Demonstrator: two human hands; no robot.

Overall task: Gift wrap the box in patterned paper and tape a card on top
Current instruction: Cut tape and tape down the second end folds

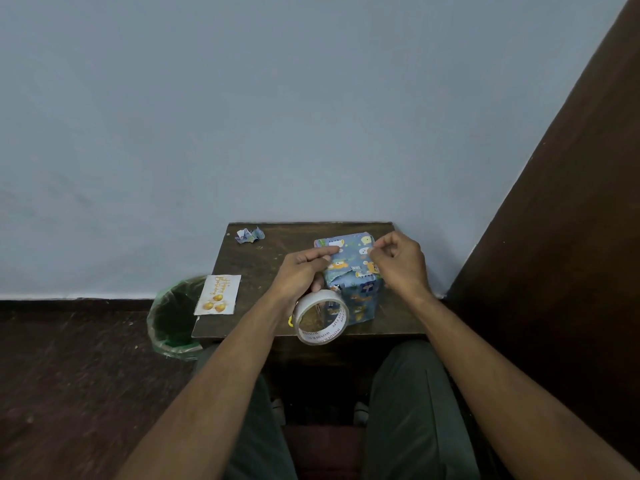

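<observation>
A box wrapped in blue animal-patterned paper [353,271] stands on the small dark wooden table [256,258]. My left hand [301,271] holds a roll of clear tape [322,318] in its lower fingers while its forefinger and thumb reach onto the top of the box. My right hand [398,265] pinches what looks like the free end of the tape above the box's right top edge. A white birthday card [218,295] with gold balloons lies at the table's left edge, overhanging it.
A crumpled scrap of the patterned paper [250,235] lies at the table's back left corner. A green-lined waste bin [175,317] stands on the floor left of the table. A dark wooden panel [554,220] rises on the right. My knees are under the table's near edge.
</observation>
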